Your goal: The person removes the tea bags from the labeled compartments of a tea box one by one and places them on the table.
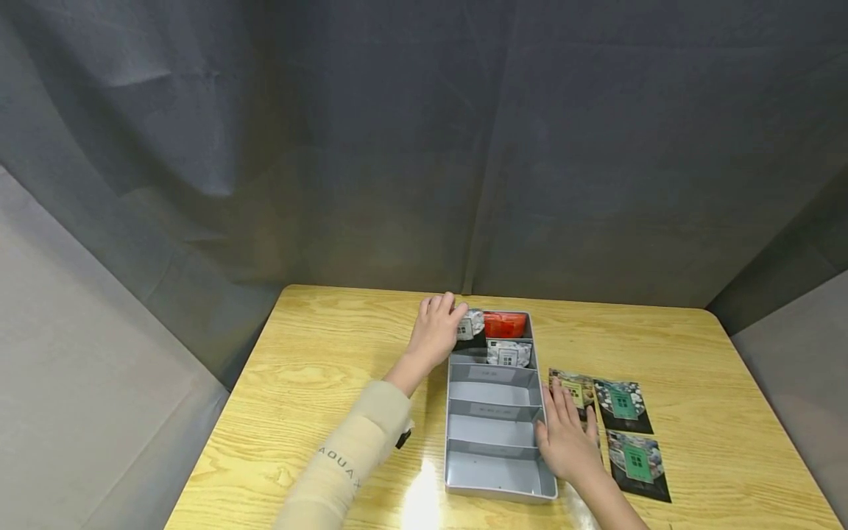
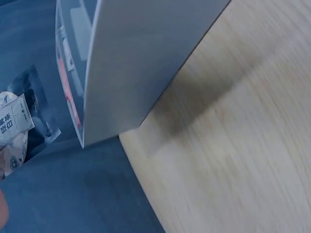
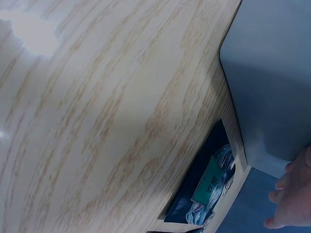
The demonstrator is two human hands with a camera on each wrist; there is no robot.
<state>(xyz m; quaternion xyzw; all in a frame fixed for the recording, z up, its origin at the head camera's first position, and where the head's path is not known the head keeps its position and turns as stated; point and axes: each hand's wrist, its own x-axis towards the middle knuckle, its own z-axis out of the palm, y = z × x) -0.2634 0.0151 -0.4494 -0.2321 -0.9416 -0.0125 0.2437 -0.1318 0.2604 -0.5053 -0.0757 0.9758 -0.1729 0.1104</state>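
My left hand (image 1: 433, 331) pinches a flat black packet with a pale patterned top and white label (image 1: 472, 326) over the back left of a grey divided box (image 1: 500, 492). The packet (image 2: 36, 111) is at the left edge of the left wrist view, a fingertip below it. My right hand (image 1: 570, 445) rests along the box's right side with fingers stretched forward; in the right wrist view its fingers are at the box wall (image 3: 272, 92). A red packet (image 1: 505, 324) lies in the back compartment, and a white patterned packet (image 1: 509, 355) in the one before it.
Right of the box lie a packet with a yellow label (image 1: 581, 390), partly behind my right hand, and two with green labels, one farther back (image 1: 623, 405) and one nearer (image 1: 639, 464). A dark curtain (image 1: 397, 184) hangs behind the wooden table (image 1: 318, 375).
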